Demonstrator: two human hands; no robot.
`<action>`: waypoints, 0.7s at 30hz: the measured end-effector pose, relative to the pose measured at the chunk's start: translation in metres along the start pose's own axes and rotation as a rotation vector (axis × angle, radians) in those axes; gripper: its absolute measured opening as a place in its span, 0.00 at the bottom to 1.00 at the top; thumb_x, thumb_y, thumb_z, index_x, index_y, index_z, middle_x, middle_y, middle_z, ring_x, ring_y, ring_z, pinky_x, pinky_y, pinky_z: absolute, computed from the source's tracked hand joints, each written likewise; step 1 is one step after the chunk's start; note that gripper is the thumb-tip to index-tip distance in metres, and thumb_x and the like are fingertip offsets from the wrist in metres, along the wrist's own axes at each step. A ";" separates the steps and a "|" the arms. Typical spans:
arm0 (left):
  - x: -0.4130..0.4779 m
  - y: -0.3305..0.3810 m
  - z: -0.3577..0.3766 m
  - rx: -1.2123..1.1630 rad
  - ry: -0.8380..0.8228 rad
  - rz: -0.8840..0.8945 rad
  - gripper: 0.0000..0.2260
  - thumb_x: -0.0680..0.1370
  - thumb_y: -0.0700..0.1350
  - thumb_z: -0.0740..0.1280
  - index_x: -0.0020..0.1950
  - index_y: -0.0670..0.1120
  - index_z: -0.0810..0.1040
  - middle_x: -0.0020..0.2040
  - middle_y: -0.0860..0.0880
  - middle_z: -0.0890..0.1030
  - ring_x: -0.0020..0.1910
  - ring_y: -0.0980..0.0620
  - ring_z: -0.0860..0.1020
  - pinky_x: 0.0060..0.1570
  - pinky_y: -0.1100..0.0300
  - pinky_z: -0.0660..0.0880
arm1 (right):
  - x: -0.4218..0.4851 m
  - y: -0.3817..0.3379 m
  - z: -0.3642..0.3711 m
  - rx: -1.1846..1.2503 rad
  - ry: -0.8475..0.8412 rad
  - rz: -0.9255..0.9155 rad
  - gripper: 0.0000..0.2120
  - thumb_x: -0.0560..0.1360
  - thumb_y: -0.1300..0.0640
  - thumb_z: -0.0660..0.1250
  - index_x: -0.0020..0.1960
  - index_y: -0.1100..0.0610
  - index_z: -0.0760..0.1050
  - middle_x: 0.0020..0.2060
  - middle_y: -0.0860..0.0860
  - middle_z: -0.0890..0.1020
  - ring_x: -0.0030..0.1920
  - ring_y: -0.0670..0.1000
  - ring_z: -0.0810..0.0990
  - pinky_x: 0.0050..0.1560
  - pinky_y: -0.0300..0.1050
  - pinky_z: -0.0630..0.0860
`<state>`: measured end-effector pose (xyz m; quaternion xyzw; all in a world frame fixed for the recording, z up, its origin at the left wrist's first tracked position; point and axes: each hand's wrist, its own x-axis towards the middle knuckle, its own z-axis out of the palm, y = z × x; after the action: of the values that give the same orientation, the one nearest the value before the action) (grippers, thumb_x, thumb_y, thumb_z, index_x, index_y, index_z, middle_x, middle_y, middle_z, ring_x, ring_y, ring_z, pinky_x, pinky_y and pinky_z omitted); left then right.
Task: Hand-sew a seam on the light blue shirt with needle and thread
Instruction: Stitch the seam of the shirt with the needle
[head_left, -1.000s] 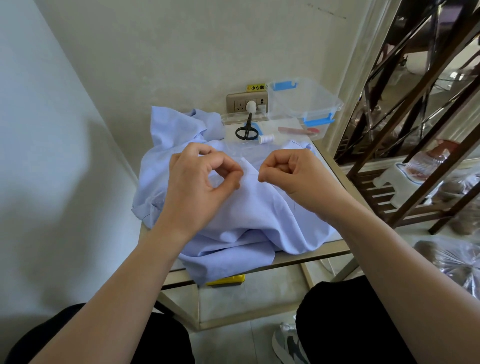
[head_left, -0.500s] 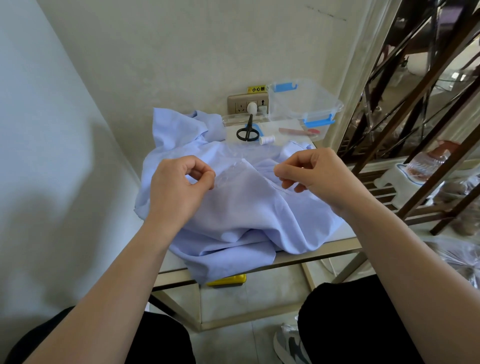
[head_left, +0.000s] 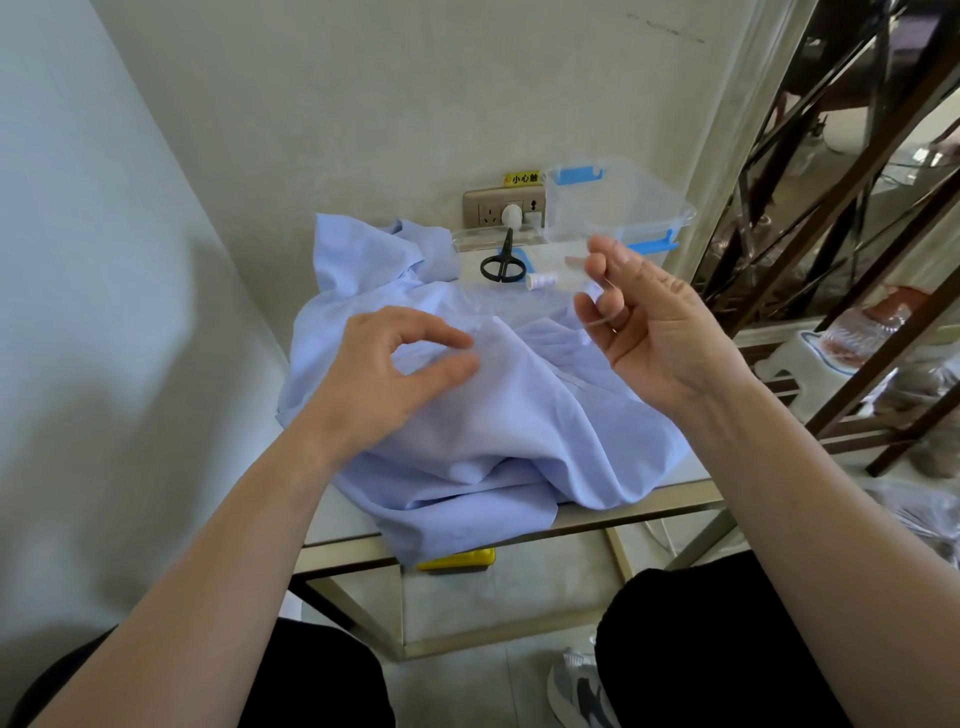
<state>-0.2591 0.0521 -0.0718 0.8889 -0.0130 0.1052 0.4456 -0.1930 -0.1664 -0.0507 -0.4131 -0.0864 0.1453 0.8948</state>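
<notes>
The light blue shirt (head_left: 498, 415) lies crumpled over the small table (head_left: 675, 499). My left hand (head_left: 384, 374) rests on it, with thumb and forefinger curled round a raised fold near the middle. My right hand (head_left: 654, 332) is lifted above the shirt's right side, palm towards me. Its fingers are curled, and thumb and forefinger pinch something too fine and blurred to make out, presumably the needle. A white thread spool (head_left: 540, 280) and black scissors (head_left: 503, 265) lie behind the shirt.
A clear plastic box with blue clips (head_left: 618, 208) stands at the back right, beside a wall socket (head_left: 504, 208). A yellow object (head_left: 457, 560) sits on the shelf under the table. Dark metal railing (head_left: 831, 260) runs along the right. My knees are below the table edge.
My right hand has pulled up and away to the right from the fold and turned palm up. My left hand has slid left and lower on the shirt, its pinch loosening.
</notes>
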 end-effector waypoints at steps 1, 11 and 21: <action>0.000 -0.005 -0.001 0.027 0.036 -0.047 0.12 0.74 0.57 0.72 0.55 0.54 0.82 0.58 0.59 0.80 0.63 0.61 0.72 0.61 0.67 0.65 | 0.000 0.000 -0.001 -0.075 -0.018 -0.007 0.07 0.76 0.59 0.63 0.48 0.58 0.80 0.33 0.46 0.80 0.27 0.41 0.73 0.40 0.37 0.79; -0.003 -0.012 -0.005 0.140 0.026 -0.241 0.15 0.78 0.51 0.64 0.44 0.42 0.82 0.42 0.45 0.83 0.42 0.53 0.78 0.45 0.62 0.71 | 0.005 0.035 0.027 -1.115 -0.167 -0.093 0.11 0.77 0.66 0.63 0.54 0.57 0.81 0.22 0.43 0.61 0.24 0.43 0.60 0.27 0.34 0.59; -0.018 -0.012 -0.021 -0.062 0.064 0.063 0.08 0.79 0.39 0.68 0.48 0.52 0.82 0.39 0.63 0.81 0.41 0.63 0.77 0.44 0.73 0.70 | 0.020 0.049 0.044 -1.347 -0.303 0.008 0.04 0.77 0.57 0.66 0.46 0.58 0.78 0.16 0.40 0.67 0.21 0.41 0.66 0.23 0.31 0.61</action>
<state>-0.2790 0.0743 -0.0726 0.8700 -0.0300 0.1472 0.4696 -0.1956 -0.0988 -0.0590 -0.8545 -0.2802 0.1196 0.4206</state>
